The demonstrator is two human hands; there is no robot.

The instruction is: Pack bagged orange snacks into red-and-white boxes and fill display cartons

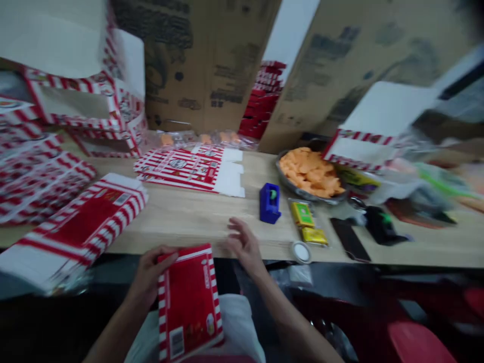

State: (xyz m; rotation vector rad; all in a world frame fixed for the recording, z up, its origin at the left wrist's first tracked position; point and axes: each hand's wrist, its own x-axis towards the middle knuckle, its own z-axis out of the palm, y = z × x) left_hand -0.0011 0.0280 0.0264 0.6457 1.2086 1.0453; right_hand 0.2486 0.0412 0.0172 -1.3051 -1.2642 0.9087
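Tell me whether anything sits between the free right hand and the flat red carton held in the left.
Nothing visible does. The right hand hovers open over the table edge, just beside the red carton gripped by the left hand; only bare wood lies between.

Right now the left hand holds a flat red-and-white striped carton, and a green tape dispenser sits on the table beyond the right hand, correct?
Not quite: the tape dispenser is blue, as the head view shows. The left hand does hold the carton, and the dispenser sits on the table beyond the right hand.

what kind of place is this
Probably a small snack-packing workbench: stacks of flat red-and-white cartons lie on the wooden table, a bowl of orange snacks sits near a blue tape dispenser, and the left hand holds a flat carton.
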